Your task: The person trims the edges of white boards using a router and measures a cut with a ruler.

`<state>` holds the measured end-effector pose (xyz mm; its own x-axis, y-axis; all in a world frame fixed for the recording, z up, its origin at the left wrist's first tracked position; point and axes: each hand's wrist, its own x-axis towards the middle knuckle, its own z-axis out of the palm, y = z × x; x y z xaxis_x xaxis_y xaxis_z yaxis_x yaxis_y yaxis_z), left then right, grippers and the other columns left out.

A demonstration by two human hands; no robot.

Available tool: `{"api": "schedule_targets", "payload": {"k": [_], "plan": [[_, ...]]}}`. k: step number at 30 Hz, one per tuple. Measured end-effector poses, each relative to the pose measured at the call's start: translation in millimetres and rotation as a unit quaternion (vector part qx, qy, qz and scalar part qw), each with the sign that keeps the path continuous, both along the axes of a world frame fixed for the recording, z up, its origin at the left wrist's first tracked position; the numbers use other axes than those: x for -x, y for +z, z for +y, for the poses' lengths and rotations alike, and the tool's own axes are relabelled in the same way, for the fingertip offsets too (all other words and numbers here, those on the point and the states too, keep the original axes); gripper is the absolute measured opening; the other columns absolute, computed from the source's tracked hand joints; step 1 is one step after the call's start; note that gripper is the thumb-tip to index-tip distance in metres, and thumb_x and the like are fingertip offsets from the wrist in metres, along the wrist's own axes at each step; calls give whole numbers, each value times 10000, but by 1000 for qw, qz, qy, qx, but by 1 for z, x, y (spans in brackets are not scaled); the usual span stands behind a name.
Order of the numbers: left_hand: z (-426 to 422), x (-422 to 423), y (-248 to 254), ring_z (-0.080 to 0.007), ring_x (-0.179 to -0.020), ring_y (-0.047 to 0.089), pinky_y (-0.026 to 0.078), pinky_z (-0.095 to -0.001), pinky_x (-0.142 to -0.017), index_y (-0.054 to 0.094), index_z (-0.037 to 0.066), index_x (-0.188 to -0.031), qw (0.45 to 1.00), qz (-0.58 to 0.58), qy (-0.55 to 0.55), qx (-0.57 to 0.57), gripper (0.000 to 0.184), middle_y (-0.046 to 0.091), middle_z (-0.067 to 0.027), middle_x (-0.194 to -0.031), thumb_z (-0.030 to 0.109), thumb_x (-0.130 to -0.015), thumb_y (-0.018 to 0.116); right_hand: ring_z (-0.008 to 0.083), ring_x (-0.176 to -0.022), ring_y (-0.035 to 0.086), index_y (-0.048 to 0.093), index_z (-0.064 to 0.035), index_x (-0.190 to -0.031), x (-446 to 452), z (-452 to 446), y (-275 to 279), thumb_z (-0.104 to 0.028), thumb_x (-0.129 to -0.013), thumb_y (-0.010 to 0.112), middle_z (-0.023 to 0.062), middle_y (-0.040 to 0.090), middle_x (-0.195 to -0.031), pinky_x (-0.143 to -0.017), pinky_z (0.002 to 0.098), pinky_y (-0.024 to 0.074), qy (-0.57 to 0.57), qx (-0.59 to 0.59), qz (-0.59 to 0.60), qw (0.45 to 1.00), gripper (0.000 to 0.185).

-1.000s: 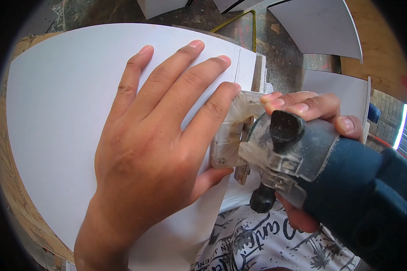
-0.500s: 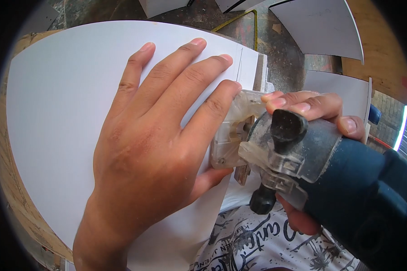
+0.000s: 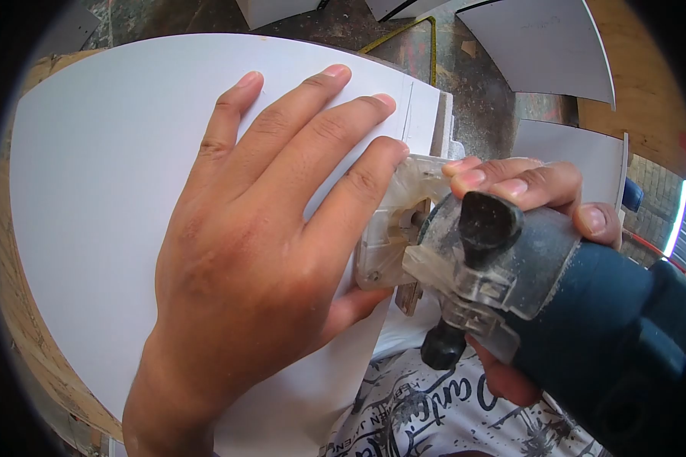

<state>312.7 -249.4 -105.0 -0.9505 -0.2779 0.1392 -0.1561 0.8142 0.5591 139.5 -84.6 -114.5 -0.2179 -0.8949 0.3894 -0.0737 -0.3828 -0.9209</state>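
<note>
Router [image 3: 564, 278] shifted slightly; inside right grip [image 3: 545, 184], against left hand [image 3: 248, 236]

The person wears a white garment [image 3: 434, 415] printed in black with palm trees [image 3: 537, 433], looping script [image 3: 456, 397] and block capitals [image 3: 375, 420]; the hands [image 3: 251, 221] are bare.

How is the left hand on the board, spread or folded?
Spread: the left hand lies flat over the board, with gaps between its outstretched fingers, its thumb side by the router.

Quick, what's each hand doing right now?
Left hand: open, fingers spread over the white board.
Right hand: closed, holding the trim router.
</note>
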Motion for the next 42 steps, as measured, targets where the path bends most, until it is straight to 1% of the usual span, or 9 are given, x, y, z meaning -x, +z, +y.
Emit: {"api": "schedule_targets", "payload": {"k": [8,11,13,16,20,25,28,34,42], "plan": [[0,1,-1,-368,-1387,537,343,-592,-1176,701,47,-1201,1000,0,1,2,700,638,-129,-1387,260,-569,913,461,-1229,597,453,-240,-1476,0,3,11,-297,-949,724,182,582,-1304,-1099,672,437,-4,-46,24,999,595],[-13,-1,-24,-368,-1386,539,343,-591,-1175,702,46,-1198,990,34,-42,129,696,640,-129,-1385,269,-574,914,459,-1231,596,455,-245,-1475,-1,3,13,-290,-945,729,178,582,-1305,-1098,675,436,-8,-61,31,998,598],[-11,-5,-29,-368,-1386,540,343,-592,-1174,703,46,-1196,990,35,-42,129,693,641,-129,-1383,276,-578,915,457,-1232,596,457,-248,-1475,0,3,15,-286,-943,732,175,581,-1306,-1098,677,435,-8,-69,34,997,600],[-1,2,-1,-368,-1385,541,343,-592,-1174,702,46,-1194,1000,0,1,1,688,643,-129,-1379,286,-586,915,455,-1234,595,459,-253,-1474,-2,4,17,-280,-939,736,172,581,-1307,-1097,679,434,-9,-82,40,996,604],[-1,2,-1,-368,-1381,544,346,-591,-1170,700,47,-1190,1000,2,2,-1,685,647,-127,-1371,294,-589,916,453,-1236,594,462,-259,-1474,-2,4,21,-271,-934,742,166,580,-1309,-1096,683,433,-12,-99,49,994,608],[-11,-4,-28,-369,-1373,552,357,-592,-1155,698,50,-1176,991,43,-36,119,684,652,-124,-1360,300,-578,916,449,-1239,592,465,-267,-1473,-3,2,25,-260,-928,750,160,579,-1311,-1095,688,431,-18,-117,57,991,615],[-2,2,-2,-370,-1367,557,361,-593,-1150,696,52,-1173,1000,10,3,-3,689,653,-119,-1357,300,-569,917,447,-1242,591,464,-270,-1476,-6,3,23,-256,-922,757,157,577,-1312,-1097,689,430,-22,-119,60,991,627],[-2,1,-2,-370,-1365,558,361,-592,-1152,691,52,-1178,1000,12,1,-14,711,655,-112,-1354,272,-543,922,446,-1243,590,467,-271,-1476,-5,3,24,-249,-920,760,150,574,-1312,-1109,687,423,-16,-122,58,991,629],[-3,1,-3,-372,-1363,559,364,-600,-1149,690,49,-1179,1000,16,0,-18,720,656,-113,-1351,256,-531,928,452,-1230,594,497,-269,-1448,-11,3,24,-278,-1015,612,149,589,-1283,-1103,688,428,-43,-128,48,990,448]]}}
